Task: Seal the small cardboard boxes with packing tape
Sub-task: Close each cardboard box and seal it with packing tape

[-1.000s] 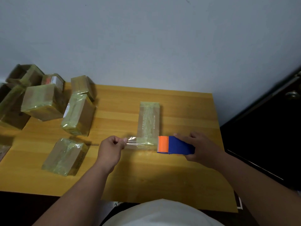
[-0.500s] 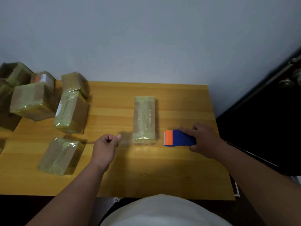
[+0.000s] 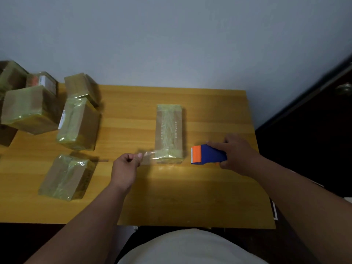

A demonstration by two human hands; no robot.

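A long, narrow cardboard box [image 3: 169,133], wrapped in glossy yellowish tape, lies mid-surface [image 3: 209,197] between my hands. My left hand [image 3: 124,168] has its grip curled tight, pinching a clear tape strip [image 3: 149,155] that reaches the box's near end. My right hand [image 3: 239,154] wraps its grip round a blue and orange tape dispenser [image 3: 207,154] just right of the box.
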